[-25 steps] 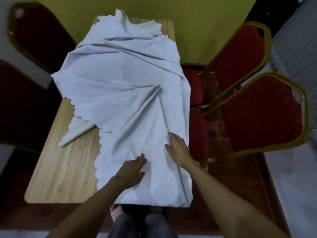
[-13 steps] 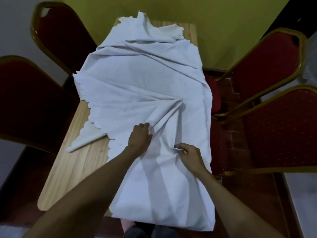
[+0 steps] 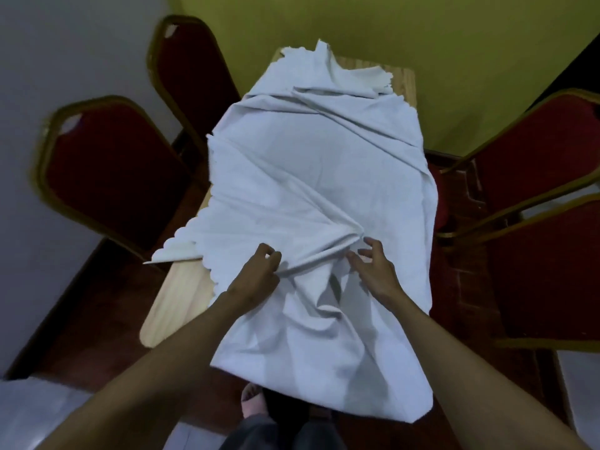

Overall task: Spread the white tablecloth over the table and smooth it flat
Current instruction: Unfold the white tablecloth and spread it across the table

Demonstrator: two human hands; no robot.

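Two hands work side by side, a little apart, on the white tablecloth [image 3: 302, 190], which lies rumpled along the table [image 3: 177, 293]. Nearest me, below both wrists, the cloth hangs over the table's near end, and I can see my trouser legs [image 3: 282, 431] and a foot [image 3: 253, 401] under that overhang. My left hand [image 3: 256, 276] has its fingers curled shut, pinching a raised fold of the cloth. My right hand [image 3: 376, 271] is spread with fingers loose, its tips touching the same bunched ridge; I can't tell whether it grips anything. Left of my left hand a strip of bare wood shows beside the scalloped hem, and a folded corner of cloth pokes out over the table's left edge. Beyond the hands, creases fan toward the far end, where the cloth is heaped in loose layers and a bare corner of wood shows. Two red chairs with gold frames [image 3: 97, 170] stand close against the left side and two more [image 3: 535, 157] crowd the right side. Past the far end is a yellow-green wall [image 3: 389, 27].
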